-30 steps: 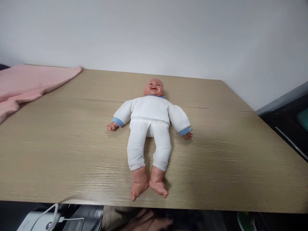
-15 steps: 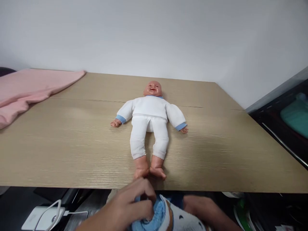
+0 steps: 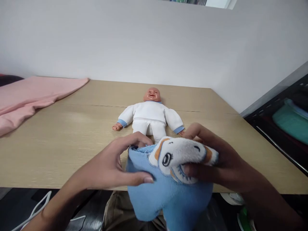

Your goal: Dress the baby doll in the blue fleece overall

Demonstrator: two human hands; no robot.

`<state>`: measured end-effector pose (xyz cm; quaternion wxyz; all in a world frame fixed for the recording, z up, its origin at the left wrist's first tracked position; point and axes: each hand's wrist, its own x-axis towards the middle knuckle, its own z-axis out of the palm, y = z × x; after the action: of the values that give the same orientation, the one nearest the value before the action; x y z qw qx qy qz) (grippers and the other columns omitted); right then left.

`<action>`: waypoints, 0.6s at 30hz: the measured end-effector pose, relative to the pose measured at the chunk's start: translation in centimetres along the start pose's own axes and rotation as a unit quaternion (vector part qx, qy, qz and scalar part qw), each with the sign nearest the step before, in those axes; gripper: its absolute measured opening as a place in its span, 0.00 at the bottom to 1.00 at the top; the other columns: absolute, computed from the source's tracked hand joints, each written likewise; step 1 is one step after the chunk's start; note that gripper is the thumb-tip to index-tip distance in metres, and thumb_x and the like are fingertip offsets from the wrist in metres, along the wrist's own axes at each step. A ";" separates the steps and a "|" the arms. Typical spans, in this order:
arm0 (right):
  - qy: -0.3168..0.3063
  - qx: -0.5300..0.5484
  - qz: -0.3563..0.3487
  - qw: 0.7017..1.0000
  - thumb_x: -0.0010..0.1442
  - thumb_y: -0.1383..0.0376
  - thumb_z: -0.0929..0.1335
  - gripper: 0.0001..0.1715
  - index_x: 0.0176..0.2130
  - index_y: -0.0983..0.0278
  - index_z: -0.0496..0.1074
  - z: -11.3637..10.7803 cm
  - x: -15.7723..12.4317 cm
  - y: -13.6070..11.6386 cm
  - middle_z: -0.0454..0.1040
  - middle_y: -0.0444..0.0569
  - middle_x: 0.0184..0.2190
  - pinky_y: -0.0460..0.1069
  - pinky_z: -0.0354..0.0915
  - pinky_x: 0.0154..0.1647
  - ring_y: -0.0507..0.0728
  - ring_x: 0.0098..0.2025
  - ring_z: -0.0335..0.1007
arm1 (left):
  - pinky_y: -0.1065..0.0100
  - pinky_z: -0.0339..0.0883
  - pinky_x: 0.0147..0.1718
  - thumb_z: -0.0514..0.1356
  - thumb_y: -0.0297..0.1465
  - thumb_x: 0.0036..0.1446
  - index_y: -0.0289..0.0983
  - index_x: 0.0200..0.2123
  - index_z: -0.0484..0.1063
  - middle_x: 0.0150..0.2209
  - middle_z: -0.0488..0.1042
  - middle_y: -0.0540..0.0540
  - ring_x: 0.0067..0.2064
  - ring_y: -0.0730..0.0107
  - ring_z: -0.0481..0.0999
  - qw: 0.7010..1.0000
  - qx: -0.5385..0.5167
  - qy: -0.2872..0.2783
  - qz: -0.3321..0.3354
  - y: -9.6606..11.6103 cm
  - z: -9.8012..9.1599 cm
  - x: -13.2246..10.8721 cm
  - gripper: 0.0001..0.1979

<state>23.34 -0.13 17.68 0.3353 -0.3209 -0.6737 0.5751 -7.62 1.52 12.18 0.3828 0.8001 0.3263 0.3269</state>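
A pair of small blue plush pants [image 3: 149, 195] hangs over the table's front edge, with a white animal face patch [image 3: 180, 154] trimmed in orange. My left hand [image 3: 115, 160] pinches the pants' upper left edge, thumb on the outside and fingers behind or inside the opening. At the upper right, my right hand [image 3: 214, 157] grips the patch, its thumb pressing on the front. Beyond them a bald baby doll [image 3: 151, 110] lies on its back in a white suit with blue cuffs. The pants hide the doll's lower legs and feet.
The doll lies on a wooden table [image 3: 72, 147]. A pink cloth [image 3: 33, 96] is spread at the far left. To the right stands a black rack [image 3: 271, 131] with a teal item [image 3: 292, 118]. A white cable [image 3: 39, 205] hangs below the table's front edge.
Both hands have risen from below the table edge, bringing the pants up in front of the doll. The bundled pants are now unfolded, with the animal face showing. The view has tilted up slightly.
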 end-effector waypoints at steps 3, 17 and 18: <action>-0.014 -0.070 -0.009 0.997 0.67 0.59 0.82 0.21 0.51 0.56 0.72 -1.6 2.1 -1.3 0.76 0.40 0.34 0.47 0.68 0.33 0.54 0.32 0.71 | 0.59 0.63 0.57 0.76 0.47 0.65 0.45 0.50 0.80 0.48 0.79 0.50 0.52 0.57 0.74 0.986 0.154 -0.048 0.028 1.0 -1.5 2.0 0.19; -0.207 -0.204 0.043 0.956 0.69 0.48 0.79 0.23 0.38 0.64 0.78 -5.6 7.1 3.1 0.74 0.42 0.32 0.48 0.66 0.35 0.54 0.35 0.68 | 0.67 0.69 0.48 0.76 0.38 0.67 0.42 0.47 0.68 0.46 0.69 0.50 0.48 0.67 0.71 0.999 -0.036 -0.021 0.013 -1.7 -1.9 4.4 0.19; -0.201 -0.191 0.027 0.960 0.70 0.50 0.78 0.21 0.39 0.65 0.78 -5.3 7.0 2.8 0.74 0.42 0.33 0.48 0.66 0.36 0.54 0.35 0.68 | 0.68 0.69 0.48 0.78 0.38 0.64 0.42 0.47 0.68 0.47 0.70 0.50 0.48 0.66 0.71 0.999 -0.029 -0.002 0.019 -1.8 -1.8 4.5 0.22</action>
<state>23.80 8.93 16.11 0.1100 -0.2750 -0.8157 0.4969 -6.95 6.57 12.82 0.4003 0.7954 0.3007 0.3417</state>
